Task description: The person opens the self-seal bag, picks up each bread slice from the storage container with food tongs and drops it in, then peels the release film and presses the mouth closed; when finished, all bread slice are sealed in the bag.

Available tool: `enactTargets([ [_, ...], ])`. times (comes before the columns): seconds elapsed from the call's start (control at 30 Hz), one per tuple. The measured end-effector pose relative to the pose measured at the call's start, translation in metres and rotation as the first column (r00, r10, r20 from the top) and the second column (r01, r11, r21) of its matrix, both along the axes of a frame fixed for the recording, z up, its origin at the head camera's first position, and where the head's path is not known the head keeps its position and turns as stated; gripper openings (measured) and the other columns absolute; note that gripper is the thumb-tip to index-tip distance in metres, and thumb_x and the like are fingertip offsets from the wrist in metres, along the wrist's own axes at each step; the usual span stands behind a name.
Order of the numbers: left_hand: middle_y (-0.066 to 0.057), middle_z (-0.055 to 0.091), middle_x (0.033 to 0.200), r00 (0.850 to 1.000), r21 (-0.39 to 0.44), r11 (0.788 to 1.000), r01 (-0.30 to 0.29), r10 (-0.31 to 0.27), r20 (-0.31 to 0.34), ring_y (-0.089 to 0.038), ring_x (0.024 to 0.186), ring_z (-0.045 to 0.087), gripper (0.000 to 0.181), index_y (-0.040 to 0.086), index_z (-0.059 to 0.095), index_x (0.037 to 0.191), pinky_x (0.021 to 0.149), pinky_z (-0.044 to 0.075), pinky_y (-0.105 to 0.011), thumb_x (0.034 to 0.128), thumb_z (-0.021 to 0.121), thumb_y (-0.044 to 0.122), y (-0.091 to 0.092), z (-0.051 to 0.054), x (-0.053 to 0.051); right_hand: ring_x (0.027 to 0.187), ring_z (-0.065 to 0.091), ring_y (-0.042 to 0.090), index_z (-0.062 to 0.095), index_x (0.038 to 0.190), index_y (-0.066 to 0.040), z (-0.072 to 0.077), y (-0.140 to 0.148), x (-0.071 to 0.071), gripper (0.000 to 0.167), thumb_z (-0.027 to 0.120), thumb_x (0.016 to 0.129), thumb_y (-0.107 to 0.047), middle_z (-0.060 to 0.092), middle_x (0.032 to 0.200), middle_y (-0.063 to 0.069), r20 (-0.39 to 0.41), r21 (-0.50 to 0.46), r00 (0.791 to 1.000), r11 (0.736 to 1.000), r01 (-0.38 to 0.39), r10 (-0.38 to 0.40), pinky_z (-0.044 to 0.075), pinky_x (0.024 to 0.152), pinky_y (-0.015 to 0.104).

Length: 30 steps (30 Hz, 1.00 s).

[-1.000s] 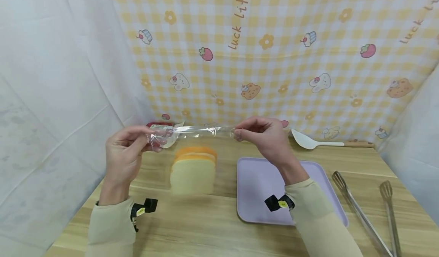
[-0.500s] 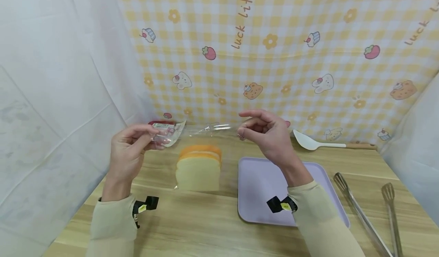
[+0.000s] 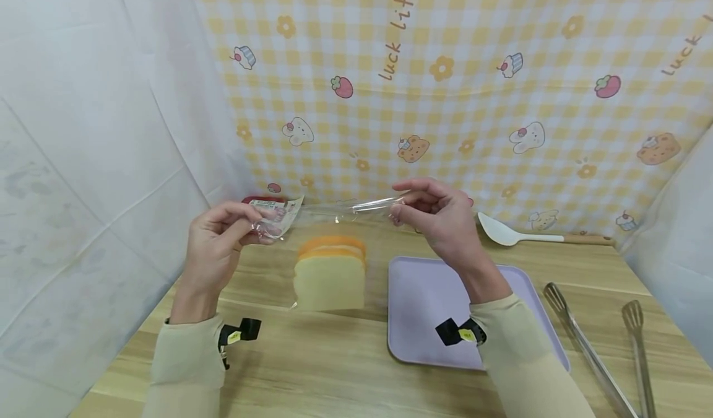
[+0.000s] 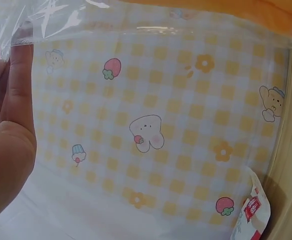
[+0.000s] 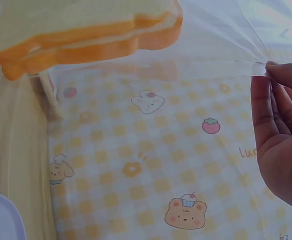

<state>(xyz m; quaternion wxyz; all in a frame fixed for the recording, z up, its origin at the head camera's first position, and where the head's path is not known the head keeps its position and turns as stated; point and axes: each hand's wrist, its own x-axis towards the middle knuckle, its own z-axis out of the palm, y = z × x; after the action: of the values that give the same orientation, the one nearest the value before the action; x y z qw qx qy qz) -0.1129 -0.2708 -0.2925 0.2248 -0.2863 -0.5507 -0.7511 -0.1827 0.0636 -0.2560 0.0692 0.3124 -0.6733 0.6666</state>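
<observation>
Two slices of bread (image 3: 330, 282) with orange crusts hang inside a clear plastic bag (image 3: 374, 205), above the wooden table. My left hand (image 3: 214, 251) pinches the bag's upper left end between thumb and fingers. At the upper right end, my right hand (image 3: 445, 226) pinches the film, its index finger raised. The right wrist view shows the thumb (image 5: 286, 75) pressing the gathered film against a finger, with the bread (image 5: 93, 32) at upper left. In the left wrist view the left hand (image 4: 10, 130) is at the film's edge, and crust (image 4: 268, 12) crosses the top.
A lilac tray (image 3: 423, 350) lies under the right forearm. Metal tongs (image 3: 596, 356) lie at its right, and a white spatula (image 3: 501, 231) with a wooden handle lies at the back. A printed packet (image 3: 289, 215) stands behind the left hand. A checked cloth (image 3: 440, 114) hangs behind.
The right index finger has lifted away from the thumb. Both hands, the bag and the bread sit slightly further right in the head view, which has itself shifted a little.
</observation>
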Motion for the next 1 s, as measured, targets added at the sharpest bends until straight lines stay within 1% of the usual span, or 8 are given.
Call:
enactTargets([
  [0.13,-0.012,0.080,0.103,0.999,-0.022,1.000,0.012,-0.013,-0.032,-0.019,0.082,0.080,0.031,-0.003,0.072,0.095,0.070,0.064,-0.029,0.1023,0.047,-0.019,0.001,0.000,-0.002,0.070,0.073,0.012,0.077,0.113,-0.016,0.002,0.002,-0.001,0.034,0.078,0.088,0.007,0.077,0.083,-0.005,0.008,-0.009,1.000,1.000,0.010,-0.010,0.051,0.060,0.021],
  [0.27,-0.018,0.080,0.103,0.998,-0.015,0.999,0.032,-0.033,-0.056,-0.021,0.084,0.080,0.025,-0.011,0.070,0.094,0.071,0.064,-0.030,0.1010,0.048,-0.021,0.002,0.001,-0.002,0.070,0.073,0.012,0.077,0.112,-0.017,0.004,0.003,-0.001,0.034,0.078,0.088,0.008,0.077,0.083,-0.005,0.016,-0.014,1.000,1.000,0.011,-0.010,0.052,0.060,0.020],
  [0.4,-0.014,0.081,0.100,0.997,-0.090,0.994,-0.065,0.060,-0.055,-0.019,0.082,0.080,0.018,-0.013,0.067,0.093,0.071,0.064,-0.030,0.1013,0.052,-0.018,0.002,0.002,0.000,0.070,0.072,0.011,0.077,0.112,-0.016,0.007,0.003,0.000,0.034,0.077,0.088,0.009,0.077,0.083,-0.005,0.021,-0.021,1.000,1.000,0.008,-0.008,0.054,0.063,0.022],
  [0.47,-0.011,0.081,0.099,0.994,-0.133,0.987,-0.094,0.086,-0.062,-0.019,0.080,0.080,0.016,-0.014,0.065,0.093,0.070,0.064,-0.031,0.1017,0.052,-0.017,0.001,0.002,0.001,0.070,0.072,0.011,0.077,0.112,-0.016,0.009,0.004,0.000,0.034,0.077,0.088,0.009,0.077,0.083,-0.005,0.026,-0.026,1.000,1.000,0.011,-0.011,0.055,0.064,0.022],
  [0.63,-0.011,0.081,0.101,0.994,-0.168,0.983,-0.070,0.055,-0.090,-0.021,0.078,0.080,0.015,-0.018,0.064,0.095,0.069,0.064,-0.033,0.1014,0.050,-0.019,0.000,0.002,0.000,0.071,0.073,0.011,0.077,0.114,-0.015,0.012,0.005,0.000,0.034,0.077,0.089,0.009,0.077,0.084,-0.005,0.037,-0.025,0.999,0.999,0.031,-0.030,0.058,0.067,0.023],
  [0.77,-0.007,0.081,0.103,0.990,-0.195,0.972,-0.130,0.117,-0.079,-0.018,0.077,0.080,0.017,-0.016,0.068,0.094,0.068,0.064,-0.032,0.1024,0.052,-0.015,0.001,0.002,0.000,0.073,0.074,0.011,0.076,0.117,-0.009,0.012,0.004,-0.001,0.032,0.079,0.089,0.006,0.077,0.085,-0.003,0.049,-0.025,0.998,0.999,0.031,-0.029,0.060,0.069,0.025],
  [0.87,-0.003,0.082,0.103,0.978,-0.223,0.952,-0.208,0.203,-0.045,-0.015,0.076,0.078,0.017,-0.019,0.067,0.094,0.067,0.063,-0.029,0.1027,0.054,-0.013,0.003,0.004,0.003,0.073,0.074,0.012,0.075,0.119,-0.005,0.013,0.003,-0.001,0.032,0.081,0.089,0.004,0.077,0.086,-0.001,0.060,-0.029,0.998,0.999,0.024,-0.022,0.061,0.071,0.026],
  [1.0,-0.003,0.081,0.104,0.971,-0.221,0.946,-0.236,0.237,-0.022,-0.015,0.074,0.077,0.018,-0.017,0.070,0.095,0.065,0.062,-0.027,0.1014,0.053,-0.014,0.005,0.005,0.005,0.073,0.073,0.011,0.075,0.118,-0.006,0.012,0.002,-0.002,0.032,0.080,0.089,0.004,0.077,0.086,-0.002,0.071,-0.022,0.997,0.999,0.028,-0.027,0.061,0.072,0.026],
])
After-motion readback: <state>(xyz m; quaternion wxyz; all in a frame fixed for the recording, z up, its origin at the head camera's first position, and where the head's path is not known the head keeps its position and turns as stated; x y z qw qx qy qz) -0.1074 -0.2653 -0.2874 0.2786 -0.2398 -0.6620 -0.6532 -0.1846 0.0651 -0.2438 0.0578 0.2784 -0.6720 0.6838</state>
